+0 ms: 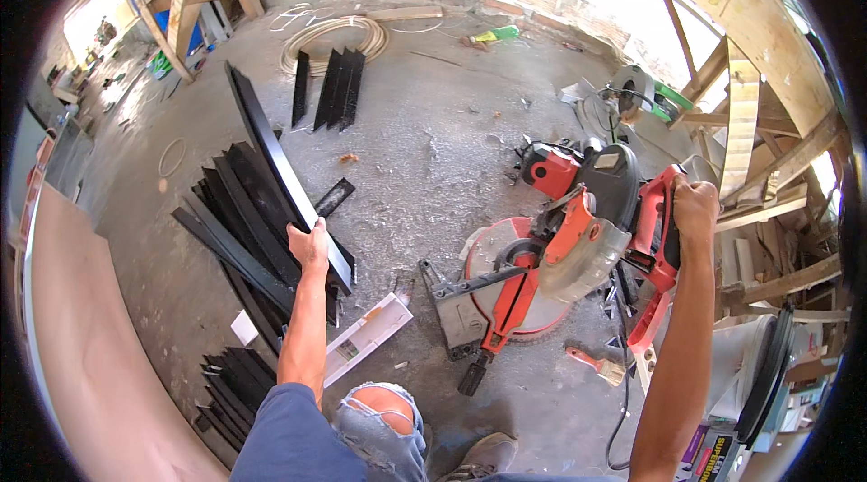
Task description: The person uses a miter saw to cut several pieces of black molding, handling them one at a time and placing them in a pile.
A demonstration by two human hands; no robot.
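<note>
left hand point(309, 245): grips long black metal strip point(280, 166) over black strip pile point(239, 238) | right hand point(695, 209): clasps red mitre saw point(578, 238) handle | concrete floor point(424, 139)

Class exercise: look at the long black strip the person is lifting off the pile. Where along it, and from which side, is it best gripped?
Probably the near end, from the person's side. The black strip is long, thin and tilted, its far end pointing away across the floor, its near end over the pile. The left hand already clasps it there, fingers wrapped over its narrow edge. The right hand holds the saw handle.
</note>
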